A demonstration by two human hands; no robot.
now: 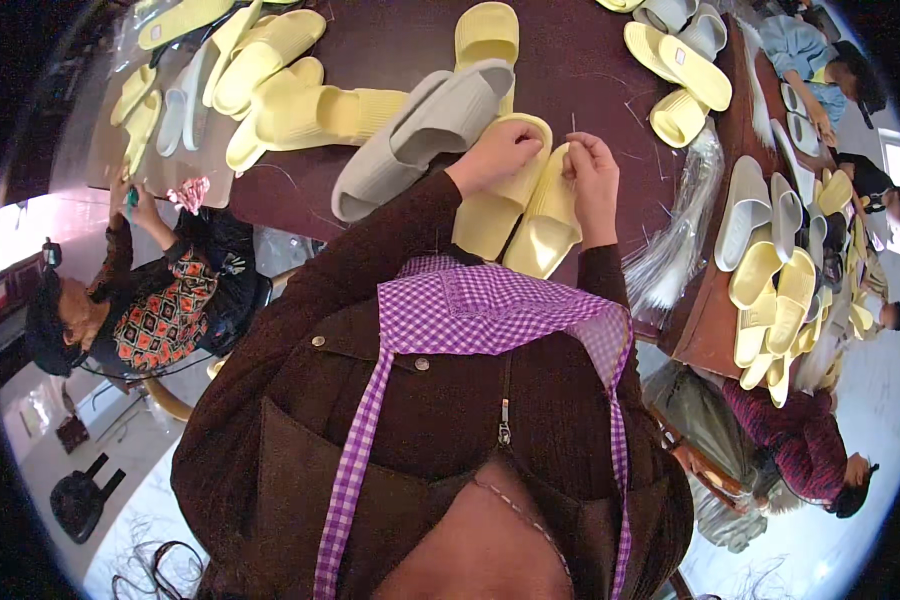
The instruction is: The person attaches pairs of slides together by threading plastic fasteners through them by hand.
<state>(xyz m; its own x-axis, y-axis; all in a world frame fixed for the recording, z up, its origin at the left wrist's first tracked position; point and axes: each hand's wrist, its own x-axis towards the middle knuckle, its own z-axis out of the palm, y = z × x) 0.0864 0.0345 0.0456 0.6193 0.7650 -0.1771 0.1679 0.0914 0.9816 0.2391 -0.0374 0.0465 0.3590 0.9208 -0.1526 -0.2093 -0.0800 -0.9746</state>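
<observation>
Faces a broad dark red surface (590, 80), wearing a purple checked apron (450, 310). Has a long bundle of clear strands (675, 245) off to the right and overlapping grey slippers (410, 150) to the left. Works between these, over a left yellow slipper (488, 222) and a right yellow slipper (545, 225), set side by side on the surface, strap ends toward the apron. Holds the left hand (498, 155) curled over the left one's far end, thumb and fingers together; cannot tell whether around anything. Has the right hand (592, 178) at the right one's far end, fingertips pinched together, near a thin upright strand (573, 122).
</observation>
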